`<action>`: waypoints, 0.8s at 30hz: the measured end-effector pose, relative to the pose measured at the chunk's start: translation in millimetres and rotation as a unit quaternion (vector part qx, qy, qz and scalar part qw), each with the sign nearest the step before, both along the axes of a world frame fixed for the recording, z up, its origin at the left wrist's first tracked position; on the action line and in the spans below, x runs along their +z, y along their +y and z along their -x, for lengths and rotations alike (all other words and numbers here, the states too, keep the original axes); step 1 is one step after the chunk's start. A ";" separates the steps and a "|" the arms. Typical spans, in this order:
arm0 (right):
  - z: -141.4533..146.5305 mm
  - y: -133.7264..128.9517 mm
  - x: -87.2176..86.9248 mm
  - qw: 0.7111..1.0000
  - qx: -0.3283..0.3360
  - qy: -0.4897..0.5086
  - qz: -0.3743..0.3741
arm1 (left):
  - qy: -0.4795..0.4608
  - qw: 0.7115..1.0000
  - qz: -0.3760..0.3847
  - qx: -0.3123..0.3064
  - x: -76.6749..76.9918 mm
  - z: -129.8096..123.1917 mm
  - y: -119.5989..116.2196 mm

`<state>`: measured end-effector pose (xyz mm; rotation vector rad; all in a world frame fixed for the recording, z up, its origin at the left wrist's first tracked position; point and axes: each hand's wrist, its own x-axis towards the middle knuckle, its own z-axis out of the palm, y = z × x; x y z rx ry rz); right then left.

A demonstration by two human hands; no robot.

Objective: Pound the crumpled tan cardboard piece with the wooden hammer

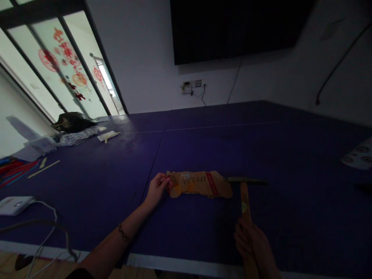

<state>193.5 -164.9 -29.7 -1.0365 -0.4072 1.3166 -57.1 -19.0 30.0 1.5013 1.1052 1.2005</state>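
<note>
A torn strip of brown cardboard [200,184] with a red printed band lies flat on the purple table [186,228]. Several small dark marks, perhaps nails, run in a row along its middle; they are too small to make out. My left hand [158,186] pinches the cardboard's left end between thumb and fingers; whether anything tiny is also in the pinch is hidden. In my right hand [251,238] is a hammer [244,193], gripped by its wooden handle. Its dark narrow head is at the right end of the cardboard, contact unclear.
A white device [16,205] with cables lies at the left front edge. Farther left are red and blue strips [19,170], plastic packaging [78,136] and a black bag [74,121]. A patterned object [360,155] sits at the right. A screen [238,31] hangs on the wall.
</note>
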 end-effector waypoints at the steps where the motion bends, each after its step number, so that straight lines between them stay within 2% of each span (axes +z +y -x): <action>1: -0.4 0.3 0.0 1.000 -0.004 0.000 0.001 | 0.022 1.000 -0.014 -0.001 -3.4 -6.2 2.9; 6: -0.7 0.7 7.4 0.999 0.020 -0.004 0.032 | 0.149 0.982 -0.101 0.051 -17.7 -27.3 11.9; 10: 8.5 -7.3 15.6 0.997 -0.049 -0.048 0.044 | 0.177 0.975 -0.107 0.080 -26.6 -32.2 11.7; 12: 12.8 -11.7 17.4 0.994 -0.059 -0.075 0.057 | 0.191 0.973 -0.103 0.079 -29.4 -32.5 10.9; 15: 15.0 -15.3 17.3 0.990 -0.038 -0.124 0.058 | 0.213 0.970 -0.093 0.067 -31.2 -32.8 11.2; 19: 14.6 -16.3 15.8 0.980 0.031 -0.192 0.046 | 0.238 0.967 -0.078 0.048 -31.8 -34.0 13.4; 24: 18.0 -17.0 18.2 0.958 0.043 -0.277 0.055 | 0.256 0.964 -0.069 0.035 -32.8 -35.8 13.8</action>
